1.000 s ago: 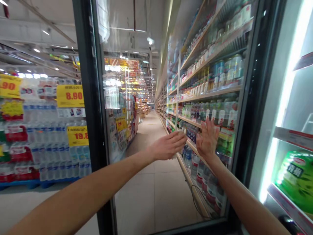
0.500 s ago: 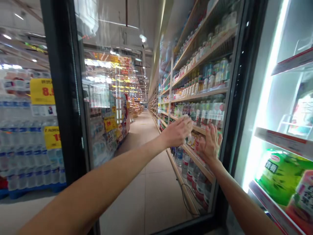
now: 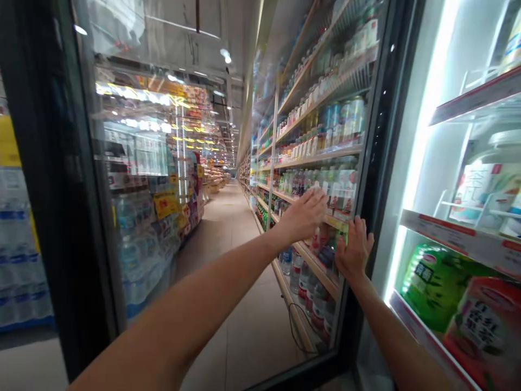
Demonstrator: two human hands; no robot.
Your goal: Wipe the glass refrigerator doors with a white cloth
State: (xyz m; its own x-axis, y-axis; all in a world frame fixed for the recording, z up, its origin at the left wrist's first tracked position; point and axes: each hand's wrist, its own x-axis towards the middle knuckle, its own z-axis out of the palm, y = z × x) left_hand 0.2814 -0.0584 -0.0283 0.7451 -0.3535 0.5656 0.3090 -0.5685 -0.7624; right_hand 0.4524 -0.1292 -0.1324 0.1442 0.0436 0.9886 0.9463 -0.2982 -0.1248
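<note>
A black-framed glass door (image 3: 228, 260) swings out from a lit display fridge, and my two hands are at its right part. My left hand (image 3: 306, 214) reaches across with its fingers stretched toward the glass; its fingertips are slightly blurred. I see nothing held in it. To its right and a little lower, my right hand (image 3: 355, 248) is open, fingers up, near the door's inner frame edge (image 3: 376, 136). Whether either palm presses on the glass I cannot tell exactly.
At right, the fridge shelf (image 3: 423, 336) holds a green jug (image 3: 431, 282) and a red one (image 3: 480, 326). Through the glass show long drink shelves (image 3: 317, 163) and an aisle floor (image 3: 240, 304). Stacked water packs (image 3: 24, 255) stand at left.
The view has turned slightly right, bringing more of the fridge shelves into sight. My left hand's fingers are straighter now. My right hand is closer to the door's frame.
</note>
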